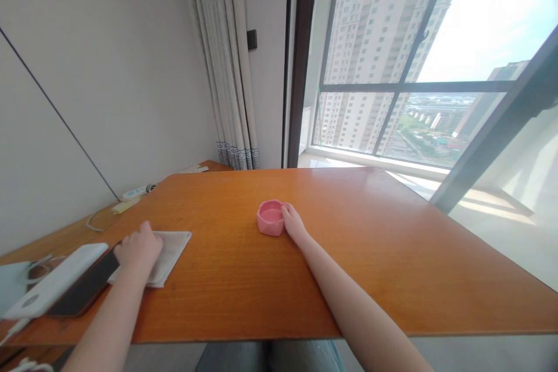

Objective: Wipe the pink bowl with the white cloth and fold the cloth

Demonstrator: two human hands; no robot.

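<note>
A: ok head view, what's the right hand point(294, 225) doing?

B: fingers have the pink dish point(270, 223) by its right side. It's sitting upright around the middle of the counter point(370, 261).

A: and the left hand point(138, 247)?

B: over on the left, at a folded pale cloth point(175, 247). Fingers look curled, but honestly can't tell if they're gripping it. Dark phone point(82, 292) just left of the cloth, long white device point(56, 282) beside that.
</note>
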